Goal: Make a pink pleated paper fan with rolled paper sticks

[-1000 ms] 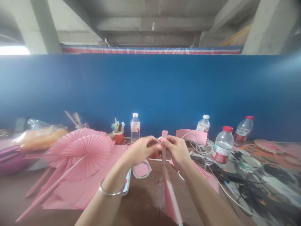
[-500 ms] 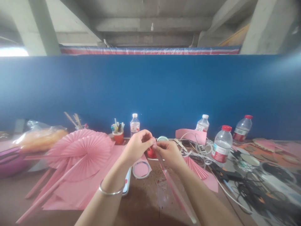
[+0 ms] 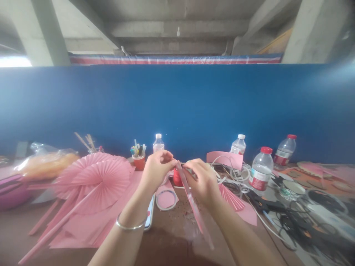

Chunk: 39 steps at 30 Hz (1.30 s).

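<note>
Above the brown table (image 3: 166,240), pink folded strip (image 3: 192,200) slants, top end pinched by left hand (image 3: 155,173); right hand (image 3: 204,183) loosely curled alongside, hold unclear; slackening that pinch could let folds spring open

From its middle, the worktop (image 3: 166,245) is carrying pink sheets (image 3: 83,231) at nine o'clock, a pen cup (image 3: 138,163) at eleven, the nearer red-capped bottle (image 3: 261,173) at two and black cables (image 3: 302,229) at three.

The paper strip (image 3: 192,201) is pink, the partition (image 3: 177,101) plain blue.
</note>
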{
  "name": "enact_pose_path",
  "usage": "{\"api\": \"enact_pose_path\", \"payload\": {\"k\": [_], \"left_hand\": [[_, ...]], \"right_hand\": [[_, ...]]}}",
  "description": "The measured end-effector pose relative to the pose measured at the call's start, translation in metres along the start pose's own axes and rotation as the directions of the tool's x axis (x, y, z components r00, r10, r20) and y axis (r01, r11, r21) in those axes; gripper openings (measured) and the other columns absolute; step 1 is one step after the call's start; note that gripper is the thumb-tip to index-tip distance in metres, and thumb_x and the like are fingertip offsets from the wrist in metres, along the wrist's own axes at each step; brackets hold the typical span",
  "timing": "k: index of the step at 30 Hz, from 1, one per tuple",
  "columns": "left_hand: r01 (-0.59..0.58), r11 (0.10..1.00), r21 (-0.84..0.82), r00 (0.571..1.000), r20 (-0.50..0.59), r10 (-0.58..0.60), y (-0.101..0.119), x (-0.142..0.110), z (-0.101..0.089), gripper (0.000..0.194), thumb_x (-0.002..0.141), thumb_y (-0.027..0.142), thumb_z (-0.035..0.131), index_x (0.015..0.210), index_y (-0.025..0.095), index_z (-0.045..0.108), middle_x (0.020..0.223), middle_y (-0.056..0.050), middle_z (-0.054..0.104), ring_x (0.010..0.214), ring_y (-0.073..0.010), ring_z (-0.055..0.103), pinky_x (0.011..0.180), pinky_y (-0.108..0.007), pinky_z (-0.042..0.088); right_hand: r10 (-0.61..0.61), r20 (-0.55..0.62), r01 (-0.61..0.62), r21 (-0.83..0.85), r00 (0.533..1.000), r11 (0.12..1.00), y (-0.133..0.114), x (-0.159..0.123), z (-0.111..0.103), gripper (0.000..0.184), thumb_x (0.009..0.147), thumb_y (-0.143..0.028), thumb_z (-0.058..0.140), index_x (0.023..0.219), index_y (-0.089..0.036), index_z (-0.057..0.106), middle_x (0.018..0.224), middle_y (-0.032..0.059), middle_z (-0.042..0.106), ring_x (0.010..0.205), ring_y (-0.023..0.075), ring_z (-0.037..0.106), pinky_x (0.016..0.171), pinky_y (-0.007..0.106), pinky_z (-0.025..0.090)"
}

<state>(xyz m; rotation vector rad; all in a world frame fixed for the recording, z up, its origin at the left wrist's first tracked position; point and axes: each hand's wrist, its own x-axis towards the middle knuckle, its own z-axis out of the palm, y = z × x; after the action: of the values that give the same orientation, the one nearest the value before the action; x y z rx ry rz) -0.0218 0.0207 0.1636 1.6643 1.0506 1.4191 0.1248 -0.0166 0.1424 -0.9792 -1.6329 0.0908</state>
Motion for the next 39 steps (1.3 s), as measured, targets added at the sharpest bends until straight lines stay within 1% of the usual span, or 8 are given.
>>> {"api": "enact_pose_path", "payload": {"k": [3,7,12,17,21,28,34,39], "left_hand": [[0.026,0.997,-0.073,1.0,0.006,-0.025,0.003,-0.004,0.006,0.023,0.063,0.027,0.067,0.08,0.014,0.058,0.072,-0.004,0.065,0.067,-0.0149,0.061,0.065,-0.028,0.049],[0.098,0.97,-0.225,0.995,0.012,-0.098,0.006,-0.008,0.015,0.029,0.062,0.026,0.07,0.084,0.013,0.057,0.073,-0.005,0.066,0.067,-0.0154,0.063,0.066,-0.028,0.05],[0.125,0.922,-0.366,0.991,0.011,-0.131,0.007,-0.011,0.024,0.027,0.061,0.024,0.071,0.081,0.013,0.056,0.069,-0.002,0.065,0.066,-0.0133,0.063,0.067,-0.026,0.05],[0.039,0.989,-0.142,0.999,-0.03,-0.043,0.01,-0.014,0.024,0.023,0.061,0.024,0.07,0.078,0.015,0.058,0.069,-0.002,0.067,0.066,-0.0147,0.063,0.066,-0.027,0.049],[-0.056,0.998,-0.004,0.998,-0.022,0.056,0.014,-0.016,0.022,0.016,0.063,0.023,0.067,0.075,0.017,0.059,0.069,-0.001,0.066,0.066,-0.0145,0.062,0.065,-0.026,0.048],[-0.089,0.996,0.02,0.996,-0.003,0.089,0.019,-0.018,0.022,0.014,0.065,0.027,0.065,0.073,0.017,0.059,0.065,0.0,0.064,0.062,-0.0135,0.059,0.06,-0.025,0.046],[-0.077,0.997,-0.008,0.997,-0.019,0.077,0.02,-0.017,0.021,0.015,0.063,0.024,0.066,0.075,0.016,0.059,0.066,-0.001,0.065,0.064,-0.0144,0.061,0.061,-0.025,0.047],[-0.067,0.998,-0.004,0.997,-0.035,0.067,0.021,-0.018,0.021,0.017,0.062,0.025,0.068,0.074,0.017,0.058,0.066,0.0,0.066,0.063,-0.0141,0.061,0.061,-0.024,0.047]], "right_hand": [[-0.092,0.022,0.093,-0.053,0.995,0.994,-0.007,-0.002,-0.002,0.02,0.083,-0.02,0.045,0.08,-0.019,0.065,0.077,0.0053,0.064,0.073,0.0158,0.057,0.068,0.026,0.042],[-0.005,-0.1,-0.004,-0.089,0.995,0.996,-0.01,-0.002,-0.002,0.019,0.081,-0.019,0.047,0.083,-0.019,0.066,0.08,0.0043,0.067,0.072,0.0159,0.06,0.066,0.025,0.044],[0.082,-0.13,-0.092,-0.075,0.988,0.993,-0.01,-0.001,-0.006,0.017,0.079,-0.023,0.05,0.08,-0.02,0.067,0.078,0.0043,0.069,0.067,0.0159,0.062,0.063,0.025,0.046],[0.166,-0.111,-0.169,-0.018,0.98,0.985,-0.012,0.0,-0.011,0.016,0.077,-0.026,0.052,0.075,-0.02,0.067,0.071,0.0032,0.069,0.061,0.0163,0.062,0.06,0.027,0.046],[0.18,-0.088,-0.181,-0.007,0.98,0.983,-0.013,0.0,-0.014,0.016,0.077,-0.027,0.053,0.074,-0.02,0.067,0.066,0.002,0.068,0.058,0.0155,0.061,0.059,0.026,0.045],[0.163,-0.106,-0.165,-0.014,0.981,0.986,-0.017,-0.001,-0.014,0.012,0.073,-0.021,0.055,0.071,-0.019,0.067,0.065,0.0013,0.067,0.058,0.0147,0.06,0.058,0.025,0.045],[0.286,-0.012,-0.282,0.122,0.958,0.952,-0.015,0.001,-0.016,0.018,0.075,-0.029,0.053,0.072,-0.018,0.067,0.065,0.0035,0.068,0.059,0.0173,0.062,0.059,0.027,0.048],[0.303,-0.003,-0.299,0.145,0.953,0.943,-0.014,0.001,-0.016,0.018,0.075,-0.031,0.054,0.075,-0.019,0.067,0.067,0.0045,0.069,0.062,0.0189,0.063,0.059,0.028,0.048]]}}
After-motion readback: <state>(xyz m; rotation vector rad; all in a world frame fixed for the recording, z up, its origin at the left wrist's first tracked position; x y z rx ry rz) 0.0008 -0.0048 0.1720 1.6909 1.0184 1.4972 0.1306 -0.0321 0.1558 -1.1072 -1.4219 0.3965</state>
